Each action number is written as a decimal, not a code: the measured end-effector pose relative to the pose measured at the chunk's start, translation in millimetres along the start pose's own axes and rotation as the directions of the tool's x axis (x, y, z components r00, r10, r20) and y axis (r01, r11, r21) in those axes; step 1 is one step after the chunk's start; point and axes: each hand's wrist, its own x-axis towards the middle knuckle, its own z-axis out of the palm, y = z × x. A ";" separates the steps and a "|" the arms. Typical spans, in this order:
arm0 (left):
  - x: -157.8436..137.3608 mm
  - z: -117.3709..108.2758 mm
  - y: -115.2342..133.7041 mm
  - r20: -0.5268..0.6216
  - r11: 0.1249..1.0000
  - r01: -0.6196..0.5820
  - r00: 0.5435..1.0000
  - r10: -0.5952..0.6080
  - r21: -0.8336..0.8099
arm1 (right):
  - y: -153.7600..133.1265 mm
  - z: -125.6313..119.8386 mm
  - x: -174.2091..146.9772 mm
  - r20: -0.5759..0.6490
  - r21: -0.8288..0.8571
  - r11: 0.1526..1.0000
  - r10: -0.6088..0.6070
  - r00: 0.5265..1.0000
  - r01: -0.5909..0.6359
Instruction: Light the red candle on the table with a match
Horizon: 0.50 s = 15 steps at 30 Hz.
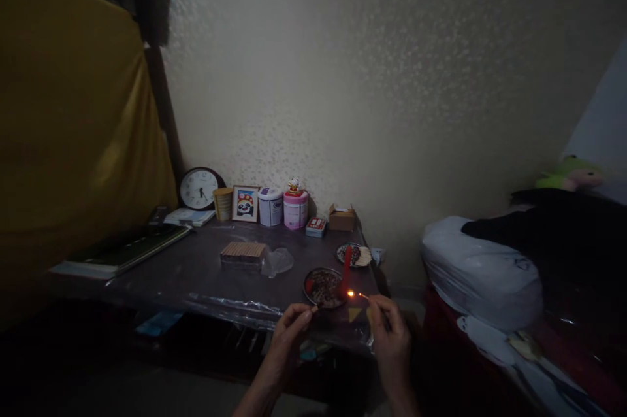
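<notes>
My right hand [390, 332] is closed in a pinch on a thin matchstick [366, 297] with a glowing tip, pointing left. Just left of that tip burns a small bright flame [350, 293]; what it burns on I cannot tell. A red upright stick, like a candle [347, 263], stands behind the flame. My left hand [290, 332] pinches a small thing with a dark end at the near edge of a round dish [323, 286] holding dark and pale bits. Behind lies a second dish [353, 254] with pale sticks and dark bits.
On the plastic-covered table [196, 273] are a box-shaped stack of sticks [243, 255], a clear plastic piece [278, 263], tins [295, 209], a small carton [341, 217] and a clock [200, 188]. A yellow curtain [73, 97] hangs left; a white bag [480, 273] sits right.
</notes>
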 end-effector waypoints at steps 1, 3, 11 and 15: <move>1.5 -3.0 1.3 0.014 1.000 -0.005 1.000 0.005 0.001 | 0.4 0.2 0.4 -0.023 0.013 1.000 0.020 1.000 -0.020; 4.8 -6.6 4.8 0.062 0.999 -0.027 0.998 0.026 0.023 | 1.4 1.2 1.1 -0.051 0.020 0.999 0.047 0.998 -0.046; 10.2 -15.8 3.0 0.034 0.997 -0.038 0.999 0.035 0.070 | 3.2 3.3 3.5 -0.080 0.054 0.990 0.135 0.988 -0.131; 4.3 -20.0 2.9 0.000 1.000 0.007 1.000 -0.007 0.013 | 4.0 2.7 6.2 -0.085 0.054 0.984 0.173 0.981 -0.168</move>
